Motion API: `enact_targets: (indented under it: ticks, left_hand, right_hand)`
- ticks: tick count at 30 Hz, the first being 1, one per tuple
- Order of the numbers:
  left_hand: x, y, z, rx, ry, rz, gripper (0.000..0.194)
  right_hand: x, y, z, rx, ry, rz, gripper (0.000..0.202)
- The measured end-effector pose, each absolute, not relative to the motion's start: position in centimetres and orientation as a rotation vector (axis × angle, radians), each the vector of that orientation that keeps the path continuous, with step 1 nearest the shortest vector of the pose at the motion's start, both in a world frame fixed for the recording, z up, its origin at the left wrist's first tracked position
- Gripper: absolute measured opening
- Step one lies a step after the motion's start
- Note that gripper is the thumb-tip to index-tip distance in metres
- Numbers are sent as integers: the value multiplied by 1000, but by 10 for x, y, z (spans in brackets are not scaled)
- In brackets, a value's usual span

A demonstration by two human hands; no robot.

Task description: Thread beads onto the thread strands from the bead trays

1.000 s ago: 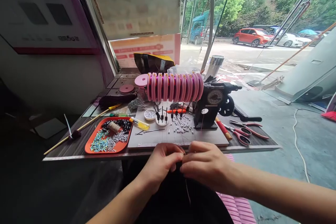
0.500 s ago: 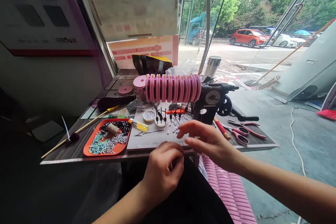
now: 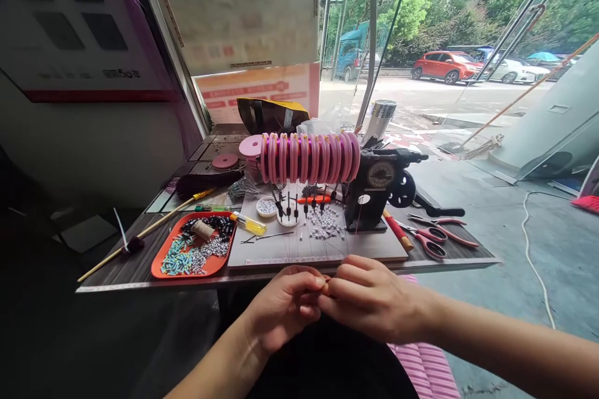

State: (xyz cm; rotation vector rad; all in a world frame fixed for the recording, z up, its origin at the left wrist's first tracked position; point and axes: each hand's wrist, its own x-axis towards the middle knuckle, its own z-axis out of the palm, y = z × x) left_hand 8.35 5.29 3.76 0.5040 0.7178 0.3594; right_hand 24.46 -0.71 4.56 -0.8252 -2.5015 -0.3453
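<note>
Just off the table's front edge, over the lap, my left hand (image 3: pixel 291 302) and my right hand (image 3: pixel 374 299) meet fingertip to fingertip. Both are closed in a pinch; what lies between the fingers is too small and hidden to name. Thin threads run down from a row of pink spools (image 3: pixel 309 159) on a black hand-cranked stand (image 3: pixel 367 199) and across the pale board (image 3: pixel 374 249) toward my hands. Loose pearl-like beads (image 3: pixel 326 223) lie on the board. Behind them, several small black weights (image 3: pixel 306 206) hang on the threads.
At left lies an orange tray (image 3: pixel 156 262) with beads and a cork-coloured roll, beside a yellow lighter (image 3: pixel 253 224) and a white bead dish (image 3: pixel 267 206). Red-handled scissors (image 3: pixel 433 243) and pliers (image 3: pixel 456 234) lie at right. The crank handle (image 3: pixel 444 212) juts right. Pink rolls (image 3: pixel 425 361) stand below.
My right hand has come down and left from above the board's front edge, closing its fingers against my left hand. My left hand has turned and dropped slightly.
</note>
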Motion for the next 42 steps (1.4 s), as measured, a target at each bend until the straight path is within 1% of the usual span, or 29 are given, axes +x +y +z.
enact_targets:
  ticks: [2, 4, 10, 12, 14, 16, 21, 24, 26, 28, 29, 31, 36, 42]
  left_hand:
    - [83, 51, 34, 476, 728, 377, 8]
    - [84, 49, 30, 459, 737, 384, 8]
    - [88, 47, 29, 437, 765, 360, 8]
    - [89, 46, 28, 453, 777, 361, 6]
    - [91, 45, 28, 467, 785, 371, 5]
    - [91, 44, 30, 584, 789, 420, 4]
    - [86, 39, 38, 1645, 809, 716, 12]
    - [84, 36, 34, 1973, 830, 879, 13]
    - [84, 34, 26, 2155, 827, 1078, 13]
    - [85, 33, 17, 2341, 806, 1312, 17]
    - [85, 32, 13, 2414, 782, 1409, 21]
    - [84, 33, 9, 2495, 738, 1480, 27]
    - [82, 36, 11, 2358, 720, 1354, 33]
    - [79, 41, 11, 2282, 726, 1167, 28]
  right_hand:
    - [246, -9, 47, -876, -2456, -242, 22]
    - [248, -11, 47, -891, -2431, -215, 22]
    - [249, -13, 37, -772, -2487, -457, 15]
    - [249, -14, 33, -784, -2453, -479, 17]
    - [247, -15, 32, -797, -2441, -428, 19]
    - [245, -17, 34, -855, -2414, -254, 22]
    - [241, -18, 51, -1057, -2099, 490, 20]
    - [241, -12, 59, -1122, -1758, 877, 14]
    - [241, -6, 62, -1094, -1504, 1109, 18]
    - [239, 1, 63, -1020, -1318, 1276, 24]
    - [238, 4, 64, -997, -1259, 1323, 27]
    - [236, 10, 65, -984, -1202, 1369, 30]
    - [235, 15, 70, -1020, -1183, 1382, 31]
    - [238, 18, 69, -1047, -1147, 1383, 25]
